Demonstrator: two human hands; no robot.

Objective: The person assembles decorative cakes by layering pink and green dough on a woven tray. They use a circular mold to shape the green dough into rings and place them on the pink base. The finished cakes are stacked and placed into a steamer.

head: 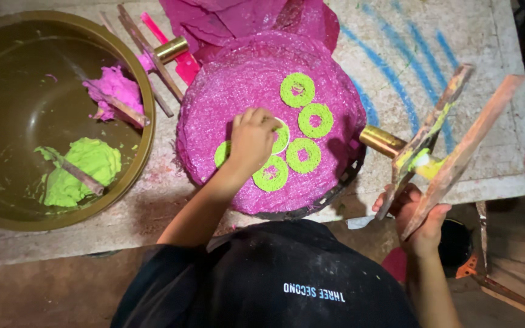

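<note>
the left hand is pressing curled fingers on a green ring atop the pink disc, while the right hand is gripping a wooden press off to the right.

So there's a round pink disc, rough and glittery looking, lying flat near the front edge of the table, its near rim hanging a bit past that edge. On it sit green rings, flat, each with a pink hole in the middle, arranged in a loose circle on the disc's near-right part. One ring at the centre is half covered by the left hand, fingertips pressed down on it. The right hand grips a wooden press tool with two long paddle handles and a brass tube end, smeared green, tilted up off the table's front-right edge.
</note>
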